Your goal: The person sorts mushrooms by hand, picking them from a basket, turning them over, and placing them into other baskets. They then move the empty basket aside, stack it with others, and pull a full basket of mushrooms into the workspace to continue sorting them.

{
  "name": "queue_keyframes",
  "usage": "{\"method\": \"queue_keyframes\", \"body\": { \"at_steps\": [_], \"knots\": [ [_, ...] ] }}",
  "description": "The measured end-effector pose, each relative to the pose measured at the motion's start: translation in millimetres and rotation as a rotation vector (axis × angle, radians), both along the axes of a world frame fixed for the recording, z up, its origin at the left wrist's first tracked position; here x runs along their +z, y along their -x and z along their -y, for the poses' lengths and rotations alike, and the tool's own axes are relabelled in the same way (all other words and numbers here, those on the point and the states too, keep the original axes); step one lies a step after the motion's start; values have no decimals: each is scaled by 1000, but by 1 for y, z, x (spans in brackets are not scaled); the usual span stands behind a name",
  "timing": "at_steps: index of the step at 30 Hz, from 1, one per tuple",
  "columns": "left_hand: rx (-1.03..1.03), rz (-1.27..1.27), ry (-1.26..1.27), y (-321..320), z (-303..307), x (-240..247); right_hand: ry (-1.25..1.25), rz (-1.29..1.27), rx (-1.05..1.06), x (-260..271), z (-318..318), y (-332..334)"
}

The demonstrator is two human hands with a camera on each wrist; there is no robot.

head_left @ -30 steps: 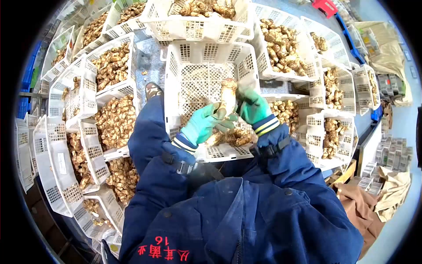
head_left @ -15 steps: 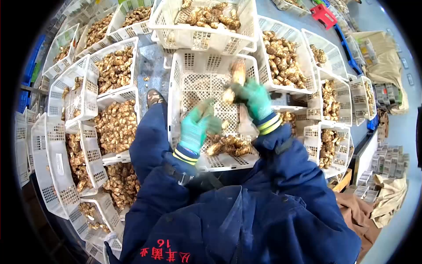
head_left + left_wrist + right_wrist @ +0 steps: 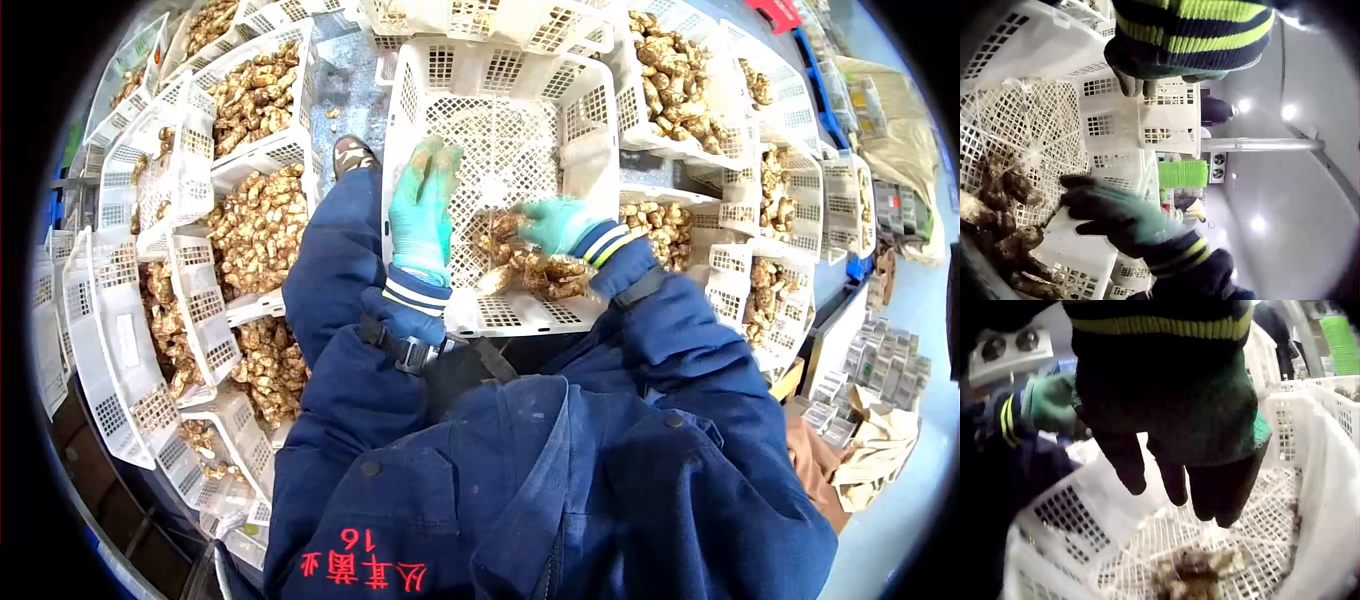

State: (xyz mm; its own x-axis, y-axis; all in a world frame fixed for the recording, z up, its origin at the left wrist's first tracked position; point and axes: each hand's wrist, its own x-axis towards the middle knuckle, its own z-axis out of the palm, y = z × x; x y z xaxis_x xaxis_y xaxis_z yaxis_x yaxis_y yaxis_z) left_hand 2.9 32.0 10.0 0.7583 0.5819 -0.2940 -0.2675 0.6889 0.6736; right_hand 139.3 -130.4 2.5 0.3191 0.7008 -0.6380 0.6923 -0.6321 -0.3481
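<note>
A white mesh crate stands in front of the person, with a small heap of brown and cream mushrooms at its near right; the heap also shows in the left wrist view. The green-gloved left hand is over the crate's left side, fingers extended and empty. Over the heap, the right hand has its fingers loosely stretched, slightly blurred. In the right wrist view the fingers of the right hand hang down spread above the mushrooms, apart from them, with nothing held.
Crates of mushrooms stand on the left, on the right and behind the middle crate. A shoe rests on the blue floor left of the middle crate. Brown cloth lies at the far right.
The large mushroom held earlier by both hands, then by the right alone, is out of the hands. The left hand has moved left and straightened; the right has come down over the heap.
</note>
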Motion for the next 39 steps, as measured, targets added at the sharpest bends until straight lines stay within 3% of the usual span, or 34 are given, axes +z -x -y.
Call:
{"method": "queue_keyframes", "body": {
  "at_steps": [1, 2, 3, 6, 7, 8, 10, 11, 15, 18, 21, 22, 24, 26, 29, 30, 32, 35, 36, 37, 39],
  "knots": [
    [-25, -53, -101, 1, 2, 4, -11, 81, 100, -35, 18, 15],
    [-49, -109, -201, 3, 5, 7, 22, 83, -40, -23, 15, 36],
    [-49, -13, 32, 3, 4, 7, 113, 113, -97, -31, 12, 36],
    [-63, -72, -91, 1, 5, 1, 178, 244, -141, -41, 10, 20],
    [-58, -191, -237, 1, 10, -1, 157, 210, -158, -60, 12, 12],
    [-65, -192, -189, 1, 10, 7, 140, 174, -176, -79, 14, 6],
    [-89, -127, 37, -2, 7, 5, 214, 126, -126, -88, 9, 4],
    [-117, -152, -193, 1, 10, 7, 204, 165, -139, -87, 4, 8],
    [-122, -80, -83, 1, 11, 11, 187, 305, -126, -88, -6, 20],
    [-98, -186, -160, -1, 14, 13, 175, 381, -131, -100, -9, 18],
    [-97, -194, -163, -3, 13, 11, 165, 320, -71, -105, -13, 6],
    [-110, -173, -141, -3, 13, 11, 154, 304, -43, -104, -12, 0],
    [-139, -9, 208, 3, 5, 8, 77, 267, -77, -99, -8, -6],
    [-361, -178, -382, 3, 7, 10, 130, 98, -263, -89, -10, -9],
    [-154, -48, 100, -2, 13, -29, 43, 114, -393, -87, 3, 0],
    [-129, -67, 148, -6, 16, -38, 64, 110, -413, -94, 5, -2],
    [-119, -66, -30, -2, 23, -45, 1, 88, -550, -92, 11, -2],
    [-319, -412, -277, -1, 24, -61, 11, 27, -513, -78, 17, -6],
    [-225, -350, -242, -2, 30, -65, -37, 33, -522, -84, 20, -4],
    [-272, -364, -258, 2, 32, -69, -44, 136, -448, -90, 24, 0],
    [-327, -404, -417, 3, 32, -75, 82, 48, -405, -82, 22, 2]
  ]
}}
